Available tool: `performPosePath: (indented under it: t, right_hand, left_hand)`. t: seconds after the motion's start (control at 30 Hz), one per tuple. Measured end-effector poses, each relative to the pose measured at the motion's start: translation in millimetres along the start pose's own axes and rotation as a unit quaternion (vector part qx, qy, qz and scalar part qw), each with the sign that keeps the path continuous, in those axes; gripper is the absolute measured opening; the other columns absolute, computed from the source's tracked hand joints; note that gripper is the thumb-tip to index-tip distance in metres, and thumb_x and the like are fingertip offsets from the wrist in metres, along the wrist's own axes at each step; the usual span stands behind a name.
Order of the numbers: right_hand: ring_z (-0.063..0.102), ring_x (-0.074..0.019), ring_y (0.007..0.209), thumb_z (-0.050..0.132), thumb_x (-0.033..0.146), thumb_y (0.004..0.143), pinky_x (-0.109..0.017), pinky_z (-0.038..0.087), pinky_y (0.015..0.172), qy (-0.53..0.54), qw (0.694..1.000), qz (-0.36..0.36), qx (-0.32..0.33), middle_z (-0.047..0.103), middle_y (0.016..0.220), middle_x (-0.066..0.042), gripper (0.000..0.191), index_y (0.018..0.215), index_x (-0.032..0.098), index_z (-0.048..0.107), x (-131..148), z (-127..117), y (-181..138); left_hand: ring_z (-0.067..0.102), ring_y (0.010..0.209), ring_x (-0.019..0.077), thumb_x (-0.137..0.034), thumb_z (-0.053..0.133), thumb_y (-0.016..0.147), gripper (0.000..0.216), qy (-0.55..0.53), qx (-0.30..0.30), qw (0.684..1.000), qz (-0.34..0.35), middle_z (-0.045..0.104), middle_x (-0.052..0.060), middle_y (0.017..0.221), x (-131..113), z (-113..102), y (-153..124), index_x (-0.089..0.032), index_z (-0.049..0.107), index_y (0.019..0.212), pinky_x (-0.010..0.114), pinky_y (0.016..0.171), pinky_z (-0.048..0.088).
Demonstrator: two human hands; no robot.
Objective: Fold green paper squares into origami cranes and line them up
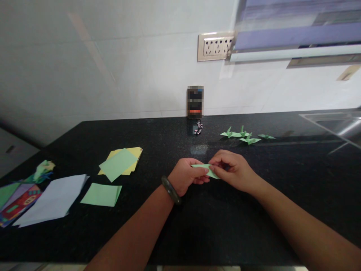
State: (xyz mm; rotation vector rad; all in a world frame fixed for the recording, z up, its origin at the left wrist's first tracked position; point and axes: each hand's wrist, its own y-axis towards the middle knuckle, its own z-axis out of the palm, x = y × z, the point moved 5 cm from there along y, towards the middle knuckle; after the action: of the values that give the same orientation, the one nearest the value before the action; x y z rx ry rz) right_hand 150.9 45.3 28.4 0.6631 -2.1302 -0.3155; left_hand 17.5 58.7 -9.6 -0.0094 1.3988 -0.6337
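Observation:
A small folded piece of green origami paper (200, 165) is held between my two hands above the black countertop (220, 233). My left hand (187, 174) pinches its left part, thumb on top and fingers beneath. At its right end, my right hand (232, 168) grips the paper between thumb and index finger. Several folded green paper cranes (249, 140) stand beyond my right hand. To the left lie a green sheet (118, 165) on a stack of yellow paper (137, 153) and a folded green sheet (101, 194).
White paper (56, 199), a colourful packet (21, 205) and a crumpled multicoloured paper bundle (43, 171) lie at far left. A phone (195, 101) with a beaded strap (198, 128) leans on the wall. A sink (338, 124) is at back right, a wall socket (216, 46) above.

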Motion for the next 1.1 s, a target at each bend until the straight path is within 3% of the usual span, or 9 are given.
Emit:
performPosePath:
  t: [0.13,0.3,0.4,0.6,0.73,0.83,0.93,1.0,1.1]
  right_hand:
    - [0.045,-0.0089,0.051,0.057,0.028,0.075,-0.021,0.036,0.045,0.093,0.988,0.127,0.002,0.052,0.059,0.001,0.012,0.074,0.016,0.058,-13,9,-2]
    - [0.044,-0.0079,0.045,0.061,0.031,0.070,-0.020,0.036,0.041,0.191,0.951,0.214,-0.116,0.050,0.053,0.003,0.017,0.068,0.016,0.054,-20,16,-6]
    - [0.046,-0.0089,0.043,0.062,0.033,0.070,-0.021,0.039,0.041,0.235,0.930,0.244,-0.144,0.052,0.050,0.003,0.019,0.068,0.017,0.053,-20,19,-9]
    - [0.049,-0.0099,0.052,0.061,0.032,0.070,-0.021,0.041,0.044,0.190,0.958,0.201,-0.072,0.057,0.061,-0.001,0.017,0.066,0.016,0.059,-13,15,-4]
    - [0.042,-0.0072,0.045,0.060,0.032,0.070,-0.019,0.036,0.040,0.184,0.955,0.231,-0.027,0.050,0.053,0.003,0.017,0.066,0.015,0.058,-17,16,-4]
    - [0.039,-0.0063,0.042,0.058,0.032,0.071,-0.019,0.034,0.040,0.186,0.951,0.245,-0.032,0.046,0.050,0.004,0.021,0.059,0.016,0.052,-19,18,-5]
    - [0.040,-0.0073,0.042,0.055,0.033,0.075,-0.021,0.034,0.042,0.174,0.956,0.232,-0.044,0.045,0.049,0.004,0.025,0.056,0.017,0.049,-18,18,-5]
    - [0.041,-0.0084,0.045,0.055,0.032,0.076,-0.022,0.035,0.044,0.140,0.970,0.191,-0.056,0.046,0.051,0.003,0.023,0.060,0.017,0.050,-15,13,-5]
    - [0.046,-0.0118,0.057,0.062,0.028,0.072,-0.024,0.040,0.050,0.019,0.992,0.050,-0.115,0.052,0.068,-0.001,0.012,0.077,0.019,0.056,-2,-2,-4]
  left_hand:
    - [0.059,0.052,0.0086,-0.020,0.070,0.062,0.018,-0.046,-0.001,0.999,0.022,0.062,0.003,0.060,-1,-2,2,-0.010,0.060,0.073,0.018,0.049,0.043]
    - [0.057,0.059,0.0065,-0.023,0.070,0.064,0.021,-0.112,0.062,0.991,0.044,0.062,0.001,0.067,-1,2,2,-0.011,0.062,0.078,0.018,0.057,0.045]
    - [0.060,0.068,0.0101,-0.022,0.069,0.064,0.022,-0.110,0.067,0.989,0.077,0.064,0.004,0.077,-3,2,3,-0.011,0.063,0.081,0.022,0.066,0.047]
    - [0.059,0.059,0.0116,-0.026,0.057,0.074,0.020,-0.010,-0.004,0.993,0.115,0.065,0.003,0.070,-9,-1,2,-0.013,0.063,0.087,0.025,0.059,0.048]
    - [0.058,0.065,0.0115,-0.025,0.057,0.074,0.025,0.094,-0.010,0.981,0.171,0.066,0.002,0.077,-14,0,1,-0.016,0.065,0.096,0.021,0.056,0.046]
    - [0.059,0.068,0.0115,-0.023,0.063,0.069,0.037,0.055,-0.008,0.984,0.169,0.066,0.003,0.079,-12,-1,3,-0.015,0.060,0.105,0.023,0.061,0.048]
    - [0.059,0.066,0.0107,-0.020,0.068,0.064,0.033,-0.042,-0.035,0.988,0.144,0.066,0.003,0.076,-9,-6,5,-0.012,0.060,0.095,0.024,0.064,0.049]
    - [0.059,0.062,0.0096,-0.018,0.068,0.064,0.022,-0.074,-0.050,0.988,0.128,0.065,0.003,0.071,-9,-9,6,-0.011,0.059,0.083,0.023,0.062,0.049]
    - [0.058,0.054,0.0081,-0.017,0.067,0.064,0.016,-0.069,-0.073,0.990,0.102,0.063,0.002,0.066,-10,-12,5,-0.010,0.059,0.077,0.021,0.056,0.049]
